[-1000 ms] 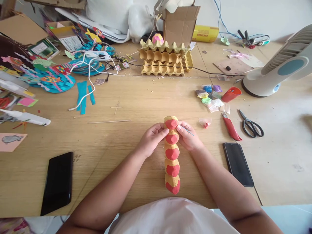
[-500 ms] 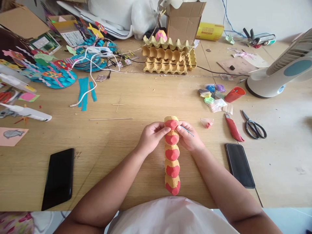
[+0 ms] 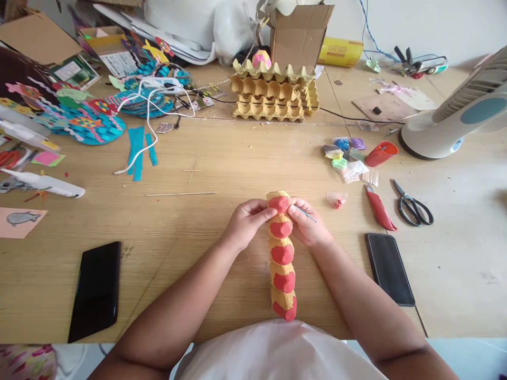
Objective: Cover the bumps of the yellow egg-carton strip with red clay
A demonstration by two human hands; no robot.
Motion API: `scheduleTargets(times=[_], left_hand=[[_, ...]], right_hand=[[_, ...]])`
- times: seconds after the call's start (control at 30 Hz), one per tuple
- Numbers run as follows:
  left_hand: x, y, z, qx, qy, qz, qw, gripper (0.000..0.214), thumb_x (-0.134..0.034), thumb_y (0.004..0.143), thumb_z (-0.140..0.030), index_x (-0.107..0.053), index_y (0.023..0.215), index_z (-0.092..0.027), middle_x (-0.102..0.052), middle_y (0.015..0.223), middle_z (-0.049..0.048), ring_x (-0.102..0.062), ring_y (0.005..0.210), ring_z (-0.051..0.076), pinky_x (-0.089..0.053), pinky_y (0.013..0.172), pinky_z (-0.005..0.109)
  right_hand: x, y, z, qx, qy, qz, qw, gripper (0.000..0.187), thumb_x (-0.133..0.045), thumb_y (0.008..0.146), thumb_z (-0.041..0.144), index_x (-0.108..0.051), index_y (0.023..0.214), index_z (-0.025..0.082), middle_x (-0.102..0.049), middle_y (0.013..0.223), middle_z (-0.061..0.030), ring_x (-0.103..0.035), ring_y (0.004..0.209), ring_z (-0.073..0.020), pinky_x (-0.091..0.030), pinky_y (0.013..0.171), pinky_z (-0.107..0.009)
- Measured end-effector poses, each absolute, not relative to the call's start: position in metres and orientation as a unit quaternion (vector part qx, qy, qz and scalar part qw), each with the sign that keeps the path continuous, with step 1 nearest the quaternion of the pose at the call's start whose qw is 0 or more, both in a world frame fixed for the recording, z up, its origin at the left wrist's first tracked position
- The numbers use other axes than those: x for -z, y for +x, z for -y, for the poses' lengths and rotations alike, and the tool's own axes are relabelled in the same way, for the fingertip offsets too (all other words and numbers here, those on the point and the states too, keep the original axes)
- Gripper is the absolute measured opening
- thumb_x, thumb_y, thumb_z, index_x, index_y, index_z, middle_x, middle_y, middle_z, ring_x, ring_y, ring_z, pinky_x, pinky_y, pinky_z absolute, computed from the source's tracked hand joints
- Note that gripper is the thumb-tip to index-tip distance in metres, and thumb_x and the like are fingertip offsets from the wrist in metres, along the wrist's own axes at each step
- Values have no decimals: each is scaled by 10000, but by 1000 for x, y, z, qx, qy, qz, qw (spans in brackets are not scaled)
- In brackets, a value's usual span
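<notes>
A yellow egg carton strip (image 3: 277, 268), each bump covered with a red patch, points lengthwise toward my body. My left hand (image 3: 251, 217) pinches its far end from the left, the thumb on the edge of the red patch. From the other side my right hand (image 3: 307, 224) grips the same end with thumb and fingers. A thin blue stick (image 3: 308, 215) also juts out of my right hand; how its inner end sits is hidden by the fingers. Right of the hands lies a small clear bag (image 3: 336, 199) with red clay-like bits inside.
Thin wooden sticks (image 3: 180, 194) lie ahead on the left. To the right are a red cutter (image 3: 380, 208), scissors (image 3: 414, 205), a phone (image 3: 390, 269), bagged coloured lumps (image 3: 344, 153) and a fan (image 3: 443, 126). A black tablet (image 3: 95, 285) lies left; egg cartons (image 3: 273, 89) stand at the back.
The strip's near end has swung slightly to the right and toward my body, so the strip tilts a little. Both hands keep their grip at the far end.
</notes>
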State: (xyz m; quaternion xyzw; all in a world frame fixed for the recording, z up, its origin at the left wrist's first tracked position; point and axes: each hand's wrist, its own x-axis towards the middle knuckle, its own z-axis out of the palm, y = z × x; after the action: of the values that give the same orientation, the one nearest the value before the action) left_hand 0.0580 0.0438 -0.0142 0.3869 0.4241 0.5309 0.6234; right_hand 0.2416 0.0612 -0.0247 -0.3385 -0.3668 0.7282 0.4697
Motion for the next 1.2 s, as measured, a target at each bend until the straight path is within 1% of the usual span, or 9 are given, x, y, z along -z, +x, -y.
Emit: scheduleTargets(times=[0.07, 0.17, 0.23, 0.4, 0.57, 0.8, 0.93, 1.07, 1.2], left_hand=[[17, 59, -45, -529, 352, -408, 656, 426, -1030, 653, -539, -817, 775, -191, -753, 758, 11, -645, 723, 154, -515, 720, 280], [18, 59, -48, -521, 327, -395, 683, 426, -1040, 647, -522, -825, 803, -189, -777, 800, 17, -670, 749, 153, -519, 734, 274], [16, 57, -48, -511, 323, -377, 702, 429, -1038, 662, -508, -835, 852, -182, -797, 845, 37, -693, 782, 169, -523, 750, 284], [9, 54, -49, -470, 320, -303, 765, 523, -964, 750, -613, -855, 959, -146, -811, 893, 103, -719, 825, 214, -528, 742, 302], [7, 57, -48, -498, 269, -309, 765, 381, -1010, 727, -492, -833, 846, -176, -793, 799, 57, -693, 728, 184, -532, 677, 281], [6, 60, -45, -522, 240, -311, 757, 359, -1017, 726, -427, -770, 716, -166, -764, 746, 42, -650, 674, 155, -515, 633, 253], [9, 60, -43, -529, 233, -314, 753, 317, -983, 768, -390, -768, 733, -159, -750, 760, 41, -643, 685, 152, -511, 647, 254], [10, 59, -42, -520, 237, -317, 757, 301, -958, 797, -403, -801, 809, -146, -768, 825, 64, -668, 736, 168, -526, 687, 264], [5, 57, -42, -500, 251, -311, 768, 332, -928, 838, -461, -832, 894, -147, -781, 855, 72, -680, 763, 180, -541, 708, 276]], right_hand=[[26, 241, -61, -736, -332, 356, 471, 427, -997, 728, 565, -742, 824, 236, -716, 780, 27, -618, 691, -135, -525, 689, -283], [29, 240, -62, -745, -326, 346, 468, 428, -1005, 720, 555, -741, 828, 236, -721, 782, 33, -623, 687, -126, -524, 684, -270], [30, 240, -63, -747, -327, 344, 466, 431, -1004, 723, 554, -741, 844, 235, -724, 786, 31, -628, 693, -128, -522, 681, -268], [30, 240, -63, -745, -328, 345, 467, 433, -999, 731, 556, -728, 842, 237, -706, 770, 31, -617, 690, -137, -508, 664, -277], [26, 238, -62, -754, -312, 345, 464, 424, -1021, 705, 531, -753, 829, 227, -689, 761, 36, -607, 692, -125, -506, 680, -267], [24, 236, -60, -769, -299, 326, 461, 425, -1028, 701, 503, -719, 789, 224, -671, 735, 40, -585, 666, -120, -479, 649, -262], [21, 236, -59, -774, -290, 326, 459, 430, -1024, 714, 490, -692, 758, 220, -657, 724, 43, -571, 662, -116, -461, 654, -262], [20, 238, -59, -781, -286, 333, 444, 397, -997, 751, 498, -711, 806, 228, -677, 772, 25, -597, 704, -140, -483, 694, -290], [19, 241, -61, -790, -275, 332, 436, 438, -943, 781, 605, -726, 860, 232, -698, 820, -9, -630, 761, -186, -518, 750, -337]])
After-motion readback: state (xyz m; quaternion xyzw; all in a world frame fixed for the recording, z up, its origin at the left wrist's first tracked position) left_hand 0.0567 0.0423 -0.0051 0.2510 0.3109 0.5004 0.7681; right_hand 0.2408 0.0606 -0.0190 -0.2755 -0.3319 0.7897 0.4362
